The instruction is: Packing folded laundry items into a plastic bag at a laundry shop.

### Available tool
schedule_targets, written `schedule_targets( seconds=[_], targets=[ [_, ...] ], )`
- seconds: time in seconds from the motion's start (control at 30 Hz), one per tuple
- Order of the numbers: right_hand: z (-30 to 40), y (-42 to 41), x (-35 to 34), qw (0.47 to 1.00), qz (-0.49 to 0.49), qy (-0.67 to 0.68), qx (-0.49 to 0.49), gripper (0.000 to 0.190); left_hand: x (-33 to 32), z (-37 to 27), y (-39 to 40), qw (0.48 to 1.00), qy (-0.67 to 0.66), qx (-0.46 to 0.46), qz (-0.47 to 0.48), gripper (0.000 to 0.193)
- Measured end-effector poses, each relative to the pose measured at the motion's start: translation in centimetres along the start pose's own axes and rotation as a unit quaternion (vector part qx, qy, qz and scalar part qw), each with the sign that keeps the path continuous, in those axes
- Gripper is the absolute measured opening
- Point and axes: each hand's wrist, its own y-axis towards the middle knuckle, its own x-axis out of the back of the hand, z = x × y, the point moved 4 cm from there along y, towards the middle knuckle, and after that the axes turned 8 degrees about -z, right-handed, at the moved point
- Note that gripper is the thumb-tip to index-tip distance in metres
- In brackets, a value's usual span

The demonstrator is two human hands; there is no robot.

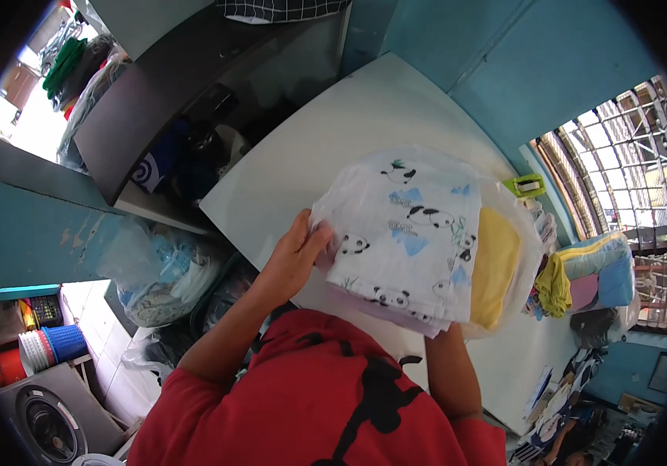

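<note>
A clear plastic bag (528, 244) wraps a stack of folded cloth above the white table (286, 169). On top lies a white cloth with panda prints (403, 244); a yellow cloth (493, 265) shows along its right side. A pale lilac layer (368, 303) sticks out beneath the near edge. My left hand (292, 259) grips the bundle's left edge, thumb on top. The right forearm reaches under the near right corner, and the bundle hides my right hand, so its grip cannot be seen.
A green tape dispenser (525, 185) sits by the barred window (619, 157). Folded textiles (595, 274) are piled on the table's right. Bagged items (164, 285) stand at left, near a front-loading washing machine (50, 416). A dark shelf unit (152, 99) borders the table. Another person (566, 440) is at lower right.
</note>
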Motion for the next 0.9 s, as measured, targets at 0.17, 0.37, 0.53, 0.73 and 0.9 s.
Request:
schedule_targets(
  seconds=[0.17,0.37,0.53,0.73,0.9],
  targets=[
    [0.7,-2.0,-1.1,1.000,0.001,-0.020,-0.002,0.049,-1.3,-0.8,-0.4,0.999,-0.041,-0.019,-0.005,0.048],
    [7.0,-8.2,-5.1,0.843,0.173,-0.503,0.081,0.029,0.2,0.8,-2.1,0.992,0.054,0.086,0.070,0.044],
    [5.9,-9.0,-3.0,0.706,0.268,-0.649,0.094,0.021,-1.2,-2.8,-2.0,0.994,-0.089,0.039,0.056,0.036],
    [12.6,-12.4,-4.3,0.764,0.265,-0.507,0.298,0.013,-0.3,-8.0,-3.8,0.997,-0.062,-0.051,0.012,0.019],
    [17.3,-8.2,-5.0,0.823,0.158,-0.358,0.411,0.019,-0.9,-9.1,-3.6,0.997,0.005,-0.078,0.005,0.017]
  ],
)
